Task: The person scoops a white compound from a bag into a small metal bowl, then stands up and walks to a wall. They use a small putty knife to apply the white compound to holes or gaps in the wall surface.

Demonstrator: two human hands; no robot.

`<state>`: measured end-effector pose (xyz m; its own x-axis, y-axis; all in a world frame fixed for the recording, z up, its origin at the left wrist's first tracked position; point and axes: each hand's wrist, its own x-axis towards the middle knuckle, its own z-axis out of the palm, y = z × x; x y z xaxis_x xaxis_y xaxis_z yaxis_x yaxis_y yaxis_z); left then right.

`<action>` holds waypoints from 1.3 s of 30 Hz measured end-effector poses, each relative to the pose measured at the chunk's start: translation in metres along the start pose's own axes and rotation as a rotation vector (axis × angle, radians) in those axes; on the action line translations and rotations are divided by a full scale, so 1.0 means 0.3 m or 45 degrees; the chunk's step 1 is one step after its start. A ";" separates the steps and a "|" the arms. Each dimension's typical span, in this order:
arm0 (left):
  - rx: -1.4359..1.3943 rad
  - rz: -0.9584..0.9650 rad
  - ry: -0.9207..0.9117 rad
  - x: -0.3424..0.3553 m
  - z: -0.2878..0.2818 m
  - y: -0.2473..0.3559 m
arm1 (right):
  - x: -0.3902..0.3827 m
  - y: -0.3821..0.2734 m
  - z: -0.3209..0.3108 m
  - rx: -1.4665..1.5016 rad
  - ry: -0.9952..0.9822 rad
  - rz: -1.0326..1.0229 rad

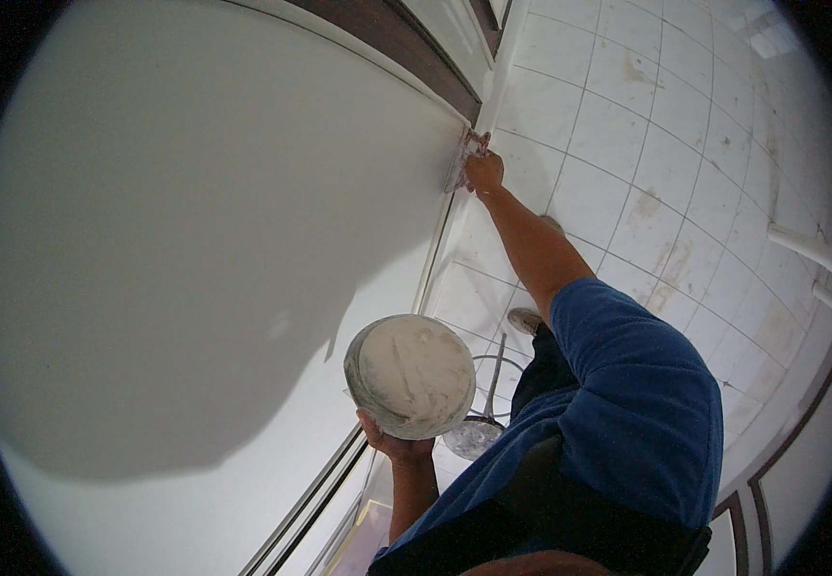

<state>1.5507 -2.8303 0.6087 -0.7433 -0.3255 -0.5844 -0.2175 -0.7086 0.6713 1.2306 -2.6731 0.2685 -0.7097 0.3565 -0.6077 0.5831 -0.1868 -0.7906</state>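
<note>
My right arm reaches far forward, and my right hand (485,173) is closed around a plastering trowel (455,169). The trowel has smears on it, and its blade lies against the white wall surface (205,211) close to its edge. Nearer to me, my left hand (399,444) grips the lower rim of a round tub (414,376). Pale, streaked plaster-like material covers the tub's top. The fingers beneath the tub are partly hidden.
A bucket (475,438) with a stick-like tool (496,374) stands by my legs. White floor tiles (618,115) with brown stains spread to the right. Dark trim (397,43) borders the wall, and metal rails (306,499) run along the lower left. White pipes (805,248) show at the right.
</note>
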 end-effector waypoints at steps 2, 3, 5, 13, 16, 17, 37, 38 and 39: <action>0.039 -0.002 0.019 0.003 0.010 0.001 | 0.035 0.025 0.017 0.111 -0.005 0.012; 0.035 0.002 0.006 0.004 0.000 -0.003 | 0.022 0.021 0.018 0.109 -0.011 0.014; 0.035 0.005 -0.006 0.004 -0.012 -0.004 | 0.001 0.021 0.010 0.145 -0.024 -0.042; 0.045 -0.022 -0.056 0.003 -0.030 -0.006 | -0.049 -0.054 -0.014 0.410 -0.161 0.013; 0.032 -0.025 -0.078 0.007 -0.034 -0.008 | -0.061 -0.073 -0.031 0.401 -0.185 -0.096; 0.025 -0.018 -0.084 0.005 -0.033 -0.009 | -0.083 -0.092 -0.034 0.380 -0.224 -0.164; 0.026 -0.002 -0.309 0.006 -0.005 -0.002 | -0.498 -0.558 -0.078 0.181 -0.151 -0.730; 0.020 0.001 -0.309 0.003 -0.001 -0.004 | -0.522 -0.554 -0.086 0.126 -0.117 -0.852; 0.012 0.026 -0.302 0.001 0.002 -0.004 | -0.544 -0.555 -0.092 0.076 -0.078 -0.973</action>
<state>1.5503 -2.8289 0.6080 -0.8751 -0.1829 -0.4481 -0.2060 -0.6970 0.6868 1.2604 -2.6748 0.5013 -0.9286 0.3551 0.1072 -0.0989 0.0414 -0.9942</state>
